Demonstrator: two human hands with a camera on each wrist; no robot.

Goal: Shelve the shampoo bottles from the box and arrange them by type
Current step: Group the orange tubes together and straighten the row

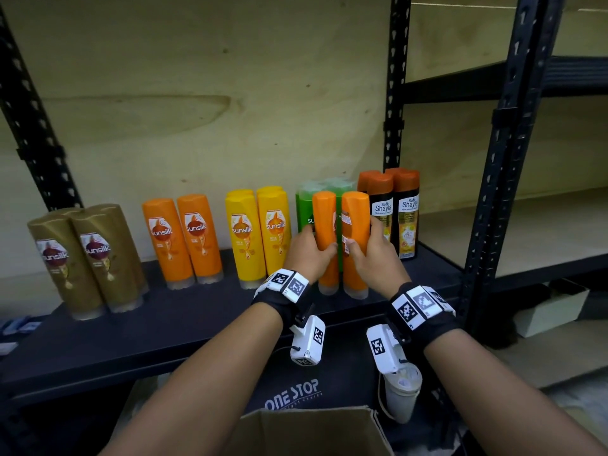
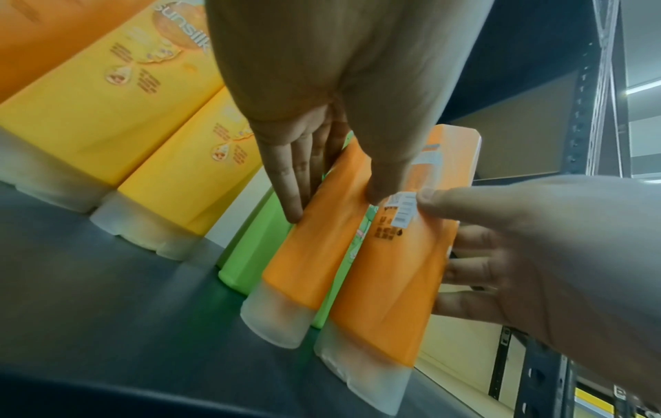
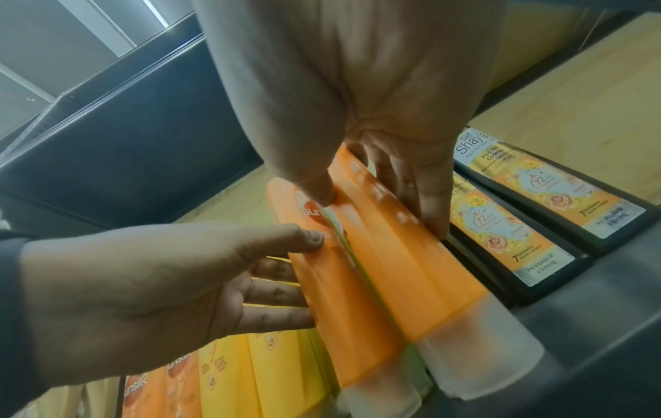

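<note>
Left hand gripping one orange bottle, right hand gripping another, side by side on shelf

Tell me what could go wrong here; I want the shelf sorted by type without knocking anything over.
The left hand and right hand each grip an orange bottle in front of the green bottles; left there, types get mixed. The matching orange pair stands further left. Closely packed Shayla bottles could topple if bumped.
</note>
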